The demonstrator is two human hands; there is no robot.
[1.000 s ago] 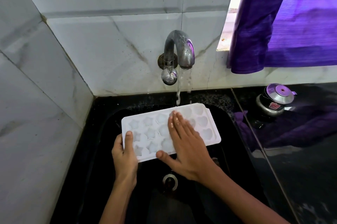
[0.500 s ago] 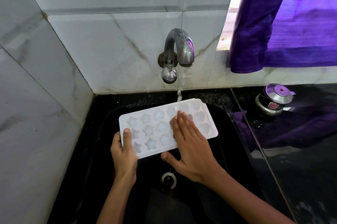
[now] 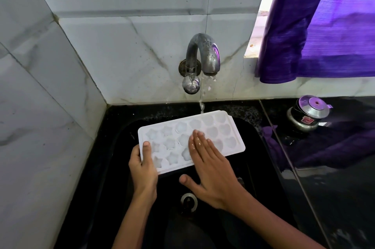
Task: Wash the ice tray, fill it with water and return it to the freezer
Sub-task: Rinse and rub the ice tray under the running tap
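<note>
Two hands: left hand (image 3: 143,169) fingers grip ice tray (image 3: 233,148) edge, right hand (image 3: 211,169) fingers flat atop

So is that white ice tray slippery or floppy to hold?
Probably slippery: the ice tray is wet under the running tap. Seemingly stiff: the left hand grips one end and it stays flat. Likely light.

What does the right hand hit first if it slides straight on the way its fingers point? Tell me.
The right hand lies flat on the ice tray, fingers pointing toward the back wall. Going straight on, it would likely meet the falling water at the tray's far edge, then the tap; depth is hard to judge.
</note>
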